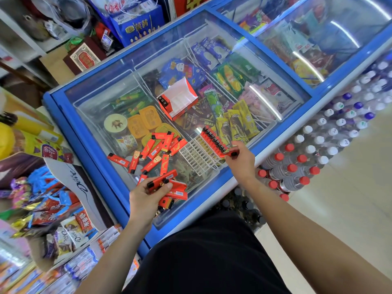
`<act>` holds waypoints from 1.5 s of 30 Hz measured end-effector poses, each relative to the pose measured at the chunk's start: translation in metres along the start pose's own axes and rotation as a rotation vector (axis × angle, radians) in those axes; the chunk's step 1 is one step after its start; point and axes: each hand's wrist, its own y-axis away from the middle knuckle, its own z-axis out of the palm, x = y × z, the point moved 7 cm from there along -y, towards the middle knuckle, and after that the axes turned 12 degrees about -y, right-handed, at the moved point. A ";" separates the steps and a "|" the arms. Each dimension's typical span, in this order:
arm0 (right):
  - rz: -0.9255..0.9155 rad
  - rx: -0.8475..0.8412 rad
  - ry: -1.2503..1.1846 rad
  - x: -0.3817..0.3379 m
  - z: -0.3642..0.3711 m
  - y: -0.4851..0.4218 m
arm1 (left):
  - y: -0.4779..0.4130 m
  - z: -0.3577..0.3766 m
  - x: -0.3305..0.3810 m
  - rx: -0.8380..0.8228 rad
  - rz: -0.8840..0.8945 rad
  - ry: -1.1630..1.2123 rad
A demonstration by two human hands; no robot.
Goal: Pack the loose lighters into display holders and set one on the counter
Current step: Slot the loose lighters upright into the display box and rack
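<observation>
— Where are the loose lighters (157, 153)?
— On the shop freezer's glass lid (101, 102), beside the grid holder (197, 155). The left hand (146, 198) grips several; the right hand (241, 160) pinches one lighter (230, 154) at the holder. Water bottles (297, 166) stand nearby.

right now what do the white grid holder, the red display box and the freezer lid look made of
White grid holder: likely moulded plastic, matte, thin even cell walls. Red display box: probably printed cardboard, with folded flaps and a plain white inside. Freezer lid: glass or clear plastic, glossy, with light streaks reflecting and ice creams visible beneath.
</observation>
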 end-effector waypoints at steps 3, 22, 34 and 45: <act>0.022 -0.015 -0.012 -0.002 0.006 -0.002 | 0.000 0.001 0.001 -0.003 -0.003 0.003; 0.055 -0.252 -0.073 0.012 0.028 0.037 | 0.001 0.019 0.025 -0.054 0.059 0.041; -0.136 -0.668 -0.158 -0.090 0.048 0.074 | -0.003 0.026 0.039 -0.106 0.127 0.103; 0.402 -0.829 -0.633 -0.073 0.091 0.091 | -0.004 0.019 0.064 0.050 0.153 0.039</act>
